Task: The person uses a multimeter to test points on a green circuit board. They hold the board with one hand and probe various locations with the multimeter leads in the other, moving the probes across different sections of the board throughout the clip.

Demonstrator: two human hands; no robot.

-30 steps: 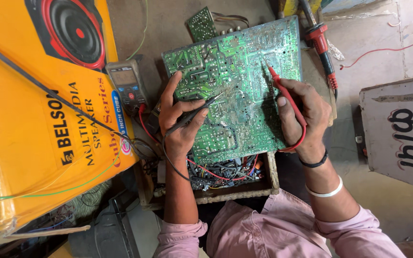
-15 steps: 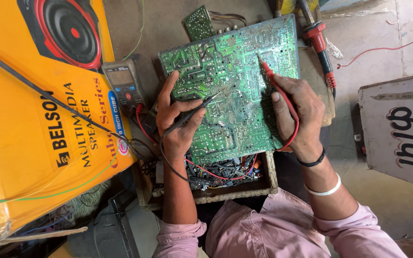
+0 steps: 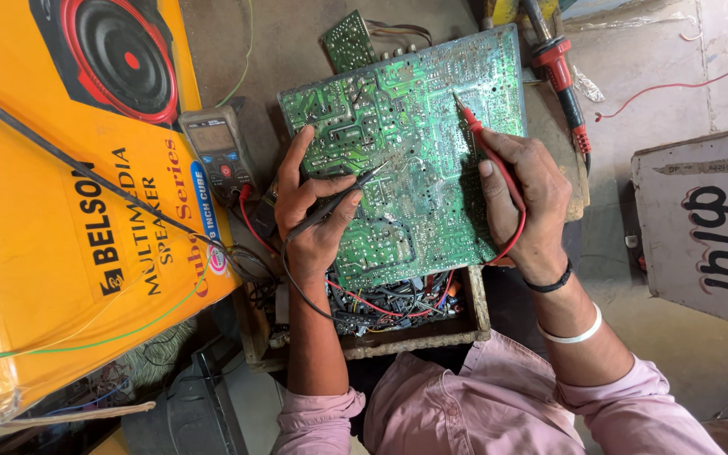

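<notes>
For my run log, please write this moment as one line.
left hand: holds black probe on green circuit board | right hand: holds red probe on board | multimeter left of board

The person wears a pale pink shirt with its sleeves rolled up and bunched at the elbows, leaving both forearms bare. The right hand [image 3: 526,198] has two bands at its wrist: a thin black one nearest the hand and a white bangle further up. The left hand [image 3: 313,215] is bare, with no band.
</notes>
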